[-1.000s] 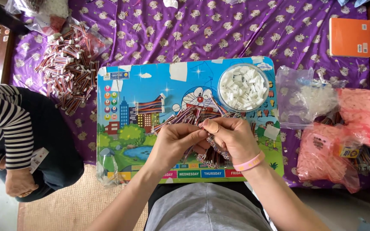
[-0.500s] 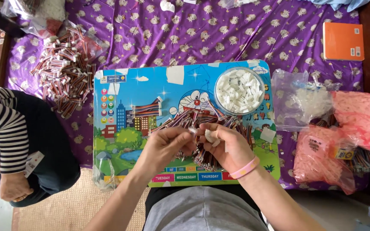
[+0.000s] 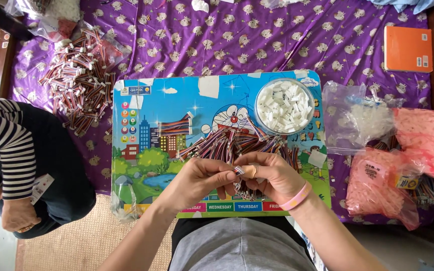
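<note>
Pinching a small wire piece over the colourful board

Left hand (image 3: 199, 178) and right hand (image 3: 272, 175) meeting, both grips closed on one striped wire piece (image 3: 239, 170), just near the wire pile (image 3: 237, 143). White plugs in the round bowl (image 3: 262, 118), far right. Best done with fingertips tight, wire end lined up straight, pushed in gently.

Wire end (image 3: 239, 170) hidden betw. hands' fingertips (image 3: 227, 175).

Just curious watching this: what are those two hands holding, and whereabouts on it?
Both hands, left hand and right hand, pinch a small striped ribbon cable by its end between the fingertips.
</note>
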